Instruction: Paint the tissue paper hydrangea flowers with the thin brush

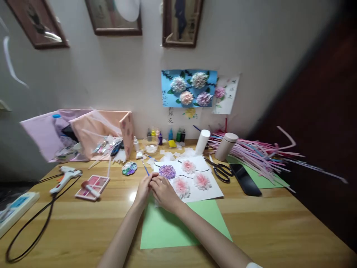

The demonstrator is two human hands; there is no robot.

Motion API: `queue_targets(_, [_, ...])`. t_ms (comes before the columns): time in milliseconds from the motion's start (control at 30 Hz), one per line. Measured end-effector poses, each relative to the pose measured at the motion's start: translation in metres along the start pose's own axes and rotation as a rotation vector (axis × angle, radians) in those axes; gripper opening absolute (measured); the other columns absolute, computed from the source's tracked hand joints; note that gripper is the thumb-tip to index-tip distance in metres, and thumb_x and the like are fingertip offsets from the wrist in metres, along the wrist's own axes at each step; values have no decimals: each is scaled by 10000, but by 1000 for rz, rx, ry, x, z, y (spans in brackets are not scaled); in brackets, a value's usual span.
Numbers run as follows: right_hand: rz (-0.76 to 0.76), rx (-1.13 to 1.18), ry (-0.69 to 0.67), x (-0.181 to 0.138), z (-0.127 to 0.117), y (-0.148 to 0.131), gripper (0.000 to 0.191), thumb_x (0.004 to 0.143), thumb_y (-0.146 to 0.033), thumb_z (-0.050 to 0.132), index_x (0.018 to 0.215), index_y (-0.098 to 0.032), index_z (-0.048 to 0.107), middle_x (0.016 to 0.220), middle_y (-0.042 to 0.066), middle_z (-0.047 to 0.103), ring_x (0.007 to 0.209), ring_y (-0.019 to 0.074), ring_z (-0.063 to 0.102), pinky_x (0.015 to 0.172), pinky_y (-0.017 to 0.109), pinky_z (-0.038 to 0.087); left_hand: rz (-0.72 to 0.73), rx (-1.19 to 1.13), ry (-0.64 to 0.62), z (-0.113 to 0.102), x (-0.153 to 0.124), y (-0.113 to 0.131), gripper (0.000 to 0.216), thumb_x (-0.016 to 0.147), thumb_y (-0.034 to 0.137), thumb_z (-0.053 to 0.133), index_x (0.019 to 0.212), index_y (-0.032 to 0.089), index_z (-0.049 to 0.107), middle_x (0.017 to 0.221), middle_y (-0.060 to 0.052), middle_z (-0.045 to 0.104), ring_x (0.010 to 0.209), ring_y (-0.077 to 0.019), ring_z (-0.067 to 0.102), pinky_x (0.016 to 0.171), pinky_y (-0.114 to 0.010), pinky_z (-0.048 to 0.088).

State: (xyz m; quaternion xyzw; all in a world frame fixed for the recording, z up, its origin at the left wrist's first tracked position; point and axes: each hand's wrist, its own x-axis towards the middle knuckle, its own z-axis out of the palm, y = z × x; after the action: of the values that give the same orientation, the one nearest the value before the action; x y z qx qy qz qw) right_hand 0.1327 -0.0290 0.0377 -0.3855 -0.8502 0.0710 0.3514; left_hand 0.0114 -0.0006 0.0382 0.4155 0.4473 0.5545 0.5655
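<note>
My left hand [144,189] and my right hand [165,191] meet at the left edge of a white sheet [213,190]. Both are closed, fingertips pressed together; anything between them is hidden. Just behind my fingers is a thin blue paintbrush [145,167]; I cannot tell whether it touches them. The sheet bears a purple paper flower [167,171] near my knuckles and several pink ones, such as the pink flower [202,181] at right, joined by dark drawn stems. Green paper [181,227] lies under the sheet and my right forearm.
Black scissors [223,172], a phone [245,179], two upright bottles [203,141] and pipe cleaners [251,150] are on the right. To the left are a glue gun [65,178] with its cord, a pink palette [93,187], a painted dish [129,168] and an open box [126,130].
</note>
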Motion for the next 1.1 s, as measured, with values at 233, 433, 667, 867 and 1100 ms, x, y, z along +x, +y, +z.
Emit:
queue_targets(233, [514, -133, 558, 17, -86, 132, 592, 730, -202, 620, 1270, -162, 382, 1324, 219, 416, 1250, 360, 400, 1002, 592, 330, 5, -110, 2, 32, 8, 8, 546, 522, 664, 741, 715, 171, 609, 612, 11, 561, 590, -120, 532, 591, -229, 450])
queue_targets(433, [833, -76, 821, 55, -130, 222, 682, 745, -318, 671, 1305, -133, 330, 1270, 217, 491, 1115, 325, 541, 926, 531, 432, 18, -40, -11, 59, 3, 5, 487, 598, 630, 723, 728, 171, 627, 598, 39, 477, 539, -92, 411, 509, -192, 343])
queue_targets(667, [931, 84, 836, 51, -139, 236, 341, 881, -330, 562, 1172, -157, 533, 1178, 85, 582, 1014, 206, 597, 864, 426, 513, 20, 51, -86, 86, 34, 17, 373, 597, 485, 758, 748, 160, 656, 599, 36, 485, 513, -89, 395, 489, -199, 297])
queue_targets(867, [660, 328, 825, 47, -151, 181, 503, 726, -289, 614, 1179, -143, 450, 1192, 135, 592, 1085, 223, 572, 950, 385, 456, 111, 109, -24, 100, 38, 38, 397, 629, 470, 733, 883, 169, 681, 748, -14, 590, 696, -150, 518, 599, -228, 379])
queue_targets(1100, [504, 905, 498, 28, -133, 69, 365, 751, -378, 578, 1061, -186, 566, 1047, 70, 678, 959, 219, 627, 834, 327, 515, 150, 164, 79, 86, 43, 55, 541, 620, 453, 766, 1066, 170, 645, 803, -7, 591, 753, -162, 541, 683, -241, 409])
